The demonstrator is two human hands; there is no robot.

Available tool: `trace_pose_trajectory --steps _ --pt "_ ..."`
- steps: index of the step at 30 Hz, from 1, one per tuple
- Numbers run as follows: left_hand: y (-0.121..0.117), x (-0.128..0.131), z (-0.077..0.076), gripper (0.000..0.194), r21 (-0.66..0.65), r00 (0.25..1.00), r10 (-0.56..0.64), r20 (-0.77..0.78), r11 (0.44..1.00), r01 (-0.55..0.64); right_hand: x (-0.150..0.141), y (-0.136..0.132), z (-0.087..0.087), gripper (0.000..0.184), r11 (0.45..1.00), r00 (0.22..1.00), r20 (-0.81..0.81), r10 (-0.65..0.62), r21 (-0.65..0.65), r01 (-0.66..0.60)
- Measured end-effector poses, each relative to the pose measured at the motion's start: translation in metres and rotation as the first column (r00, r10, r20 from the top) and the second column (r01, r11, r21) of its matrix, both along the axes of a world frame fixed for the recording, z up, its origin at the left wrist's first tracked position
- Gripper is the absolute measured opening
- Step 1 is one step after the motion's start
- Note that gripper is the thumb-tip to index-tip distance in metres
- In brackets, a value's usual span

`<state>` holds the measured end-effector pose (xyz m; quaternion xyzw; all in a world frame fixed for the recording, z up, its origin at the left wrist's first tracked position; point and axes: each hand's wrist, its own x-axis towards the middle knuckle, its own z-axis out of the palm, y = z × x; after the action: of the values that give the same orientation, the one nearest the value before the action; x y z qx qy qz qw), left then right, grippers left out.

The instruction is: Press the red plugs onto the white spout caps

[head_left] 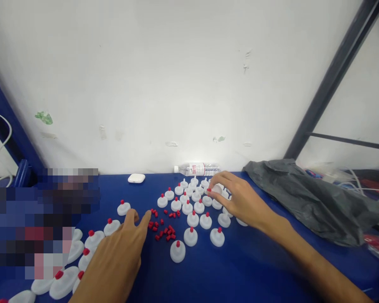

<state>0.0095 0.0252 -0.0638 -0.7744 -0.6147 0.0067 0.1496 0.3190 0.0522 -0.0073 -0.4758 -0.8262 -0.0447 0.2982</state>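
My right hand (238,198) pinches a white plastic disc (217,189) with a red cap (209,190) on its nozzle, above a cluster of similar pieces. My left hand (121,248) is over the near left of the table, fingers apart. Its index fingertip is beside several loose small red caps (169,230); nothing shows in its grasp. Between the hands lie several white discs with red-capped nozzles (190,237). Farther back, discs with bare white nozzles (194,181) sit close together. More capped discs (94,240) lie left of my left hand, partly hidden by it.
The blue table (240,269) meets a white wall. Against it lies a clear plastic bottle (197,169) on its side, with a small white case (136,178) to the left. A dark grey plastic bag (316,200) is spread at right. Dark frame posts (325,88) rise on both sides.
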Motion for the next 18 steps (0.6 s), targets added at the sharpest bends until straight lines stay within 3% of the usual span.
trace_pose_trajectory --steps 5,12,18 --pt "0.0 0.006 0.01 0.069 -0.129 0.996 -0.033 -0.088 0.991 0.021 0.008 0.006 -0.002 0.017 0.997 0.994 0.112 -0.006 -0.082 0.015" --pt "0.0 0.013 0.021 0.068 -0.203 0.996 -0.001 -0.092 0.979 -0.018 0.007 0.005 -0.006 0.007 0.988 0.981 0.187 0.048 -0.155 -0.019" --pt "-0.005 0.022 0.036 0.068 -0.278 0.994 0.013 -0.105 0.96 -0.042 0.016 0.006 0.002 0.025 0.987 0.981 0.178 -0.077 -0.128 0.101"
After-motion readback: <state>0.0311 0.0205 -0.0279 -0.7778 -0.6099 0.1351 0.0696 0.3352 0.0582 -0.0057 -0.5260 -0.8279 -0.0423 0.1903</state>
